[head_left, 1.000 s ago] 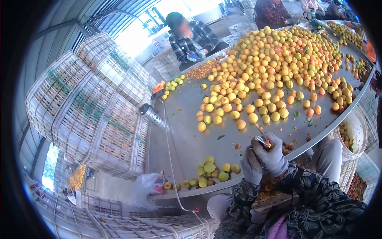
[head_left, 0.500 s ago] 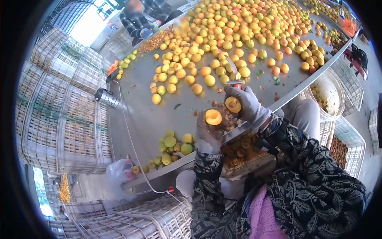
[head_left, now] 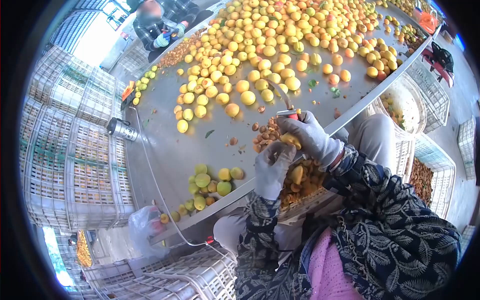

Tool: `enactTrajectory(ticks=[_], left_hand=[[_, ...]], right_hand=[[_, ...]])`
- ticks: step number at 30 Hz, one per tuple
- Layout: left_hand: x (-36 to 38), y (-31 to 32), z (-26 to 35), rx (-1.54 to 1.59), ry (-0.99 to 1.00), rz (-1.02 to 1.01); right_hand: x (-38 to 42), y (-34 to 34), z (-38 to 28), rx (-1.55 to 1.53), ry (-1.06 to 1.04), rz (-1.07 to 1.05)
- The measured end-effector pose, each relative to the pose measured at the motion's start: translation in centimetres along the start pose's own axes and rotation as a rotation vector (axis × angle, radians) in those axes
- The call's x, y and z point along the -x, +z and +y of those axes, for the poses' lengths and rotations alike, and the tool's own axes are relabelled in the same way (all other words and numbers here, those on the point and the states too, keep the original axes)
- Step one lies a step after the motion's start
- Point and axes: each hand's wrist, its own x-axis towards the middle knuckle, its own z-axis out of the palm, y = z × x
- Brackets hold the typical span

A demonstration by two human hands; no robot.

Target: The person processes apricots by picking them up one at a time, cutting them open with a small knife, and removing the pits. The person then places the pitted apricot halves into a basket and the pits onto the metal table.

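I have the right hand [head_left: 309, 134], in a pale grey glove, gripping a red-handled knife with a curved metal blade [head_left: 288, 113] that points away over the table; a yellow-orange piece of cut fruit [head_left: 290, 141] sits at its fingers. The left hand [head_left: 273, 169], gloved alike, is just beside it with curled fingers, and I cannot tell whether it holds anything. Near both, a small heap of brown fruit stones [head_left: 267, 133] lies on the grey metal table [head_left: 215, 152]. Beyond spreads a mound of round yellow-orange fruit [head_left: 270, 51].
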Motion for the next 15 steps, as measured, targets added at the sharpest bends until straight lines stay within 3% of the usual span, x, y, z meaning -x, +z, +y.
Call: enactTrajectory(ticks=[3,5,7,9,11,12,13,14,15], left_hand=[[-0.2,0.8,0.3,-0.142,-0.078,0.189],[-0.4,1.1,0.7,0.132,0.110,0.182],[-0.5,0.8,0.5,0.227,0.060,0.192],[-0.4,0.2,-0.2,0.325,0.011,0.204],[-0.6,-1.3,-2.0,-0.357,0.413,0.162],[-1.2,-0.9,-3.5,0.122,0.287,0.247],[-1.4,-1.2,-3.3,0.123,0.286,0.254],[-1.5,-1.6,-3.0,0.505,0.137,0.217],[-1.5,-1.6,-2.2,0.883,-0.019,0.170]], right_hand=[[0.1,0.7,0.2,0.004,0.000,-0.006],[-0.4,1.3,0.1,0.131,-0.001,0.006],[-0.8,1.9,-0.5,0.174,-0.036,0.001],[-1.7,2.2,-1.3,0.653,-0.221,0.027],[-3.1,3.2,-0.9,0.476,-0.273,0.064],[-3.7,3.9,-1.8,0.292,-0.274,0.082],[-3.7,4.6,-3.2,0.109,-0.272,0.101],[-2.8,4.8,-4.8,-0.054,-0.081,0.054],[-2.8,5.0,-4.6,-0.052,-0.081,0.053]])
